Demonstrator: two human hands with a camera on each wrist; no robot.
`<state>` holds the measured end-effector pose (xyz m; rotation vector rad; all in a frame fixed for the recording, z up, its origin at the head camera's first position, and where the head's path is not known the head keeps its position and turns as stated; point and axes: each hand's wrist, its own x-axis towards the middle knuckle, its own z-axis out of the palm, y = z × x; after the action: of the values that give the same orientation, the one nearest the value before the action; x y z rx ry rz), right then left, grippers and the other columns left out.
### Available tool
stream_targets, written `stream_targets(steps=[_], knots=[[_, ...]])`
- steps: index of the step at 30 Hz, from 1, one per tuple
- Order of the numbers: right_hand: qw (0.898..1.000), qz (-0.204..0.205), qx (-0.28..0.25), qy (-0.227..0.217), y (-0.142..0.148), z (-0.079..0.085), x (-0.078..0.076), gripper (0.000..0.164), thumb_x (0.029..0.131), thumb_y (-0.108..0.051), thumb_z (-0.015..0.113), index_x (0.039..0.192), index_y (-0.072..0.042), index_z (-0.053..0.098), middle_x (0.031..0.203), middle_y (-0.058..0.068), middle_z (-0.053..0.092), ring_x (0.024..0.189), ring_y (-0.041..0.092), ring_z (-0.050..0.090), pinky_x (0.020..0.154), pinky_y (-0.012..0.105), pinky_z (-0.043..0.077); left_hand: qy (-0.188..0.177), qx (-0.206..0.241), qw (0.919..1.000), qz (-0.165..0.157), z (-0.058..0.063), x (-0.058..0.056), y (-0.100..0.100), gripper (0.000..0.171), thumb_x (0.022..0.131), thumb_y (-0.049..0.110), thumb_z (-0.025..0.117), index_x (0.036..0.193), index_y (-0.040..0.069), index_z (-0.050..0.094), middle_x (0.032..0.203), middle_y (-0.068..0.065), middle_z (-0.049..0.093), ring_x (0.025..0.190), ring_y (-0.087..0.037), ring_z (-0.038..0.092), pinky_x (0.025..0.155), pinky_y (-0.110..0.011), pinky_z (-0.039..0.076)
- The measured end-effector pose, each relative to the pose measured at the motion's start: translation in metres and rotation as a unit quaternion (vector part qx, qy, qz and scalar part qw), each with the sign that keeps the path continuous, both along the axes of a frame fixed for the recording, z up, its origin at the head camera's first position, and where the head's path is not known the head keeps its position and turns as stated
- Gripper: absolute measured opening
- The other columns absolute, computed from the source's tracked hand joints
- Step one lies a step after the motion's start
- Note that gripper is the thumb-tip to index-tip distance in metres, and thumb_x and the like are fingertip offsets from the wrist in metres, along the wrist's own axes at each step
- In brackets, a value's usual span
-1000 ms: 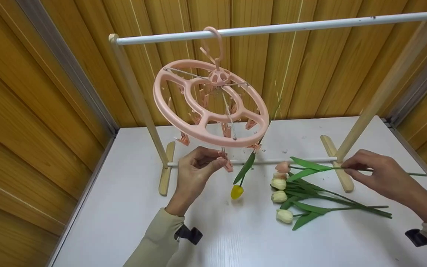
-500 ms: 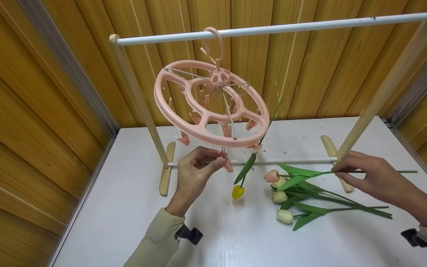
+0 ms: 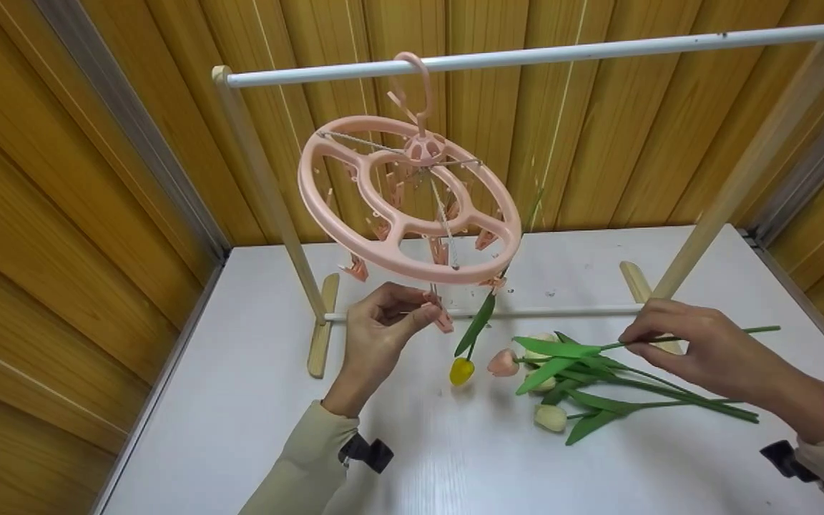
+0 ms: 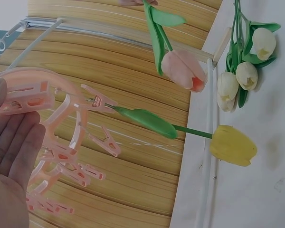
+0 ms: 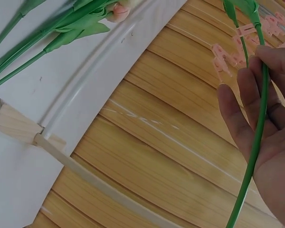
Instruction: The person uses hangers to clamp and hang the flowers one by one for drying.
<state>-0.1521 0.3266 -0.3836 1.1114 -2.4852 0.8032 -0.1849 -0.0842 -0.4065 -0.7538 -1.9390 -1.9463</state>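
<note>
My left hand (image 3: 382,335) pinches a pink clothespin (image 3: 443,321) that hangs from the front of the round pink clip hanger (image 3: 340,227). The clothespin (image 4: 27,98) lies between thumb and fingers in the left wrist view. With thumb and fingertips, my right hand (image 3: 705,343) holds a pink tulip (image 3: 503,363) by its green stem (image 5: 262,114), its bloom pointing left. To the right of my left hand, a yellow tulip (image 3: 462,371) hangs bloom down from another clip. White tulips (image 3: 550,418) lie on the table, partly hidden behind the pink tulip's leaves.
The hanger hooks over the white top bar (image 3: 598,53) of a wooden-legged rack (image 3: 262,179). Several more clips (image 4: 104,141) dangle beneath its ring. A lower bar (image 3: 569,310) runs just above the white table (image 3: 240,429). Wooden panel walls (image 3: 634,164) enclose the back and sides.
My right hand has moved left and slightly down, carrying the pink tulip closer to the yellow one. The left hand stays at the clothespin, almost still.
</note>
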Motion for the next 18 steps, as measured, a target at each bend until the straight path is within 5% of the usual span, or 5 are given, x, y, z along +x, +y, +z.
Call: stream_targets(steps=[18], knots=[[0.998, 0.060, 0.000, -0.025, -0.049, 0.013, -0.006, 0.044, 0.079, 0.013, 0.087, 0.108, -0.019, 0.078, 0.102, -0.008, 0.070, 0.088, 0.009, 0.069, 0.079, 0.012, 0.057, -0.005, 0.004, 1.0000, 0.000, 0.003, 0.002, 0.001, 0.016, 0.095, 0.004, 0.080, 0.108, -0.001, 0.073, 0.102, -0.007, 0.078, 0.093, -0.028, 0.075, 0.081, -0.038, 0.064]])
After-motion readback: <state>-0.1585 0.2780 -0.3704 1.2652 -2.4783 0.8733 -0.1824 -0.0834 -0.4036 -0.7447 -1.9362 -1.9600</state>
